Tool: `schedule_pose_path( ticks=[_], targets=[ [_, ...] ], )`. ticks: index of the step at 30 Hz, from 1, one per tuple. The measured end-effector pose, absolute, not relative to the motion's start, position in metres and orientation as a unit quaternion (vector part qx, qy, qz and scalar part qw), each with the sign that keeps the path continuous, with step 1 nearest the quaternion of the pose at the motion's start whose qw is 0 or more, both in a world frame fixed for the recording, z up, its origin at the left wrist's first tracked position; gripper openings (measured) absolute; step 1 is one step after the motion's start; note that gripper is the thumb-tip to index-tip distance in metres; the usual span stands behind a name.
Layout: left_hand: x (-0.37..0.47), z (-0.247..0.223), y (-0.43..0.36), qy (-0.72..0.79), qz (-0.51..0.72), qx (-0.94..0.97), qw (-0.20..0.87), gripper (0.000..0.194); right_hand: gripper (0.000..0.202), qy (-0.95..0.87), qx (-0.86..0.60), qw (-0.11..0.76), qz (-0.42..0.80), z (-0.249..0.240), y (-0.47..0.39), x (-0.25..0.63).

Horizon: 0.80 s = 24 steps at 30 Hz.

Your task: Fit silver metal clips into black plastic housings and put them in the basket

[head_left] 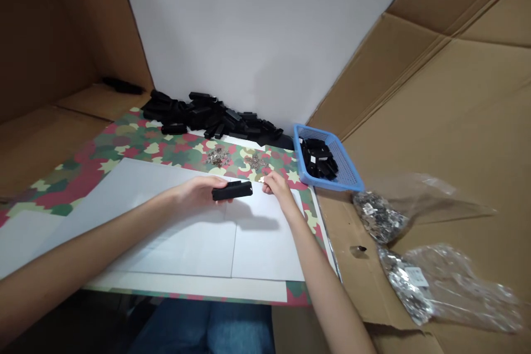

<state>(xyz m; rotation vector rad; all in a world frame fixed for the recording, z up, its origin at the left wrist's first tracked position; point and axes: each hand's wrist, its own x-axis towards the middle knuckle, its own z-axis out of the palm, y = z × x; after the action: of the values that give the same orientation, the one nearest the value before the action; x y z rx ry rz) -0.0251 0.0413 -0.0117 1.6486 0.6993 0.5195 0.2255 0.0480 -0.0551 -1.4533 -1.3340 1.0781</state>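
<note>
Black block (pixel 232 191) sits in the left hand (pixel 203 187), above the white boards (pixel 186 254), where a shadow falls. That grip holds the block near its left end, thumb uppermost. The block's long axis runs roughly left to right, its free end pointing toward the right hand (pixel 276 183), which is just beside that end but apart from it. The right grip is narrow, thumb and fingers drawn together; a bright speck shows at the tips, but whether they pinch anything I cannot tell.

At near right, a clear bag (pixel 404 287) of metal pieces bears a white label (pixel 416 276), its print too small to read. A second bag (pixel 377 213) lies just beyond. Past the boards, two small piles (pixel 218 157) of metal bits lie on the camouflage-patterned worktop (pixel 103 144). To their right, a blue basket (pixel 350 168) holds black pieces (pixel 319 157), some with white patches, perhaps stickers. Farthest back, a dark heap (pixel 207 113) lies along the pale wall (pixel 249 22). No brand is legible.
</note>
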Motion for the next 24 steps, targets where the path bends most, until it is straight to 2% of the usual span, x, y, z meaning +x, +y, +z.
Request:
schedule_pose_path(
  ticks=[5, 9, 13, 15, 20, 24],
  targets=[
    [-0.027, -0.014, 0.038, 0.292, 0.233, 0.668, 0.644, 0.045, 0.017, -0.538, -0.595, 0.409, 0.434, -0.054, 0.048, 0.226],
    [-0.027, -0.008, 0.039, 0.289, 0.244, 0.670, 0.638, 0.044, 0.018, -0.543, -0.601, 0.401, 0.428, -0.050, 0.047, 0.225],
    [-0.028, -0.003, 0.041, 0.298, 0.273, 0.692, 0.598, 0.028, 0.019, -0.553, -0.603, 0.402, 0.411, -0.042, 0.043, 0.225],
    [-0.028, -0.002, 0.041, 0.323, 0.304, 0.722, 0.531, 0.019, 0.020, -0.563, -0.601, 0.408, 0.394, -0.034, 0.036, 0.224],
    [-0.027, -0.006, 0.038, 0.378, 0.325, 0.856, 0.139, 0.013, 0.019, -0.651, -0.586, 0.398, 0.273, -0.015, 0.014, 0.211],
    [-0.024, -0.009, 0.034, 0.370, 0.289, 0.880, 0.074, 0.014, 0.021, -0.705, -0.571, 0.364, 0.209, -0.011, 0.004, 0.194]
  ],
)
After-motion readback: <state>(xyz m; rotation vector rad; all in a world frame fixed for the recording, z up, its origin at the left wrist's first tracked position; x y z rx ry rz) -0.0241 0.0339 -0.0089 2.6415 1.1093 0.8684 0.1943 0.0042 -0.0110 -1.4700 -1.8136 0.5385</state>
